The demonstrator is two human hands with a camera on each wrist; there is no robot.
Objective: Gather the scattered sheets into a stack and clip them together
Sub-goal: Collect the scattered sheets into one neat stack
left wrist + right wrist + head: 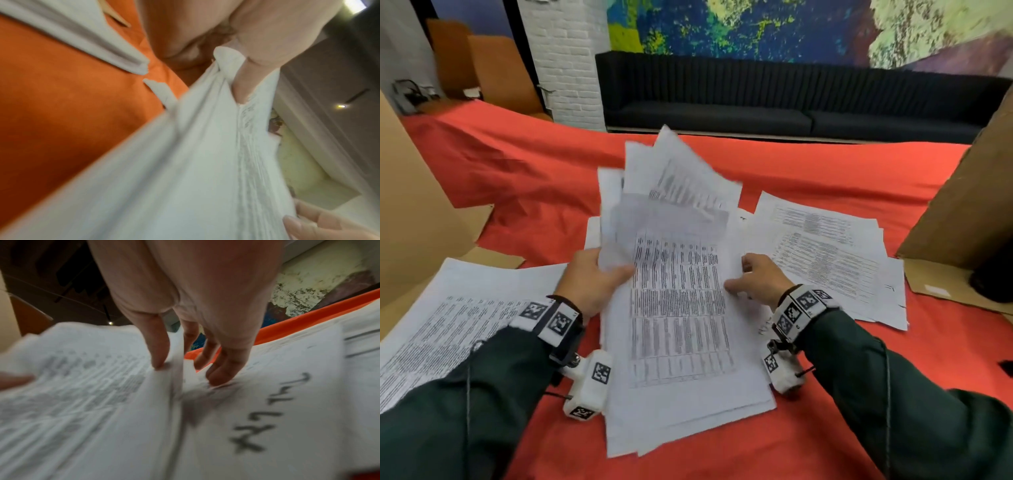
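Sheets (681, 308) lie piled on the red cloth (825, 171) between both hands, the left hand (592, 277) pinching a blurred, lifted bundle (674, 192) whose print is unreadable, the right hand (756, 277) resting loosely spread fingertips (218, 379) on the paper.
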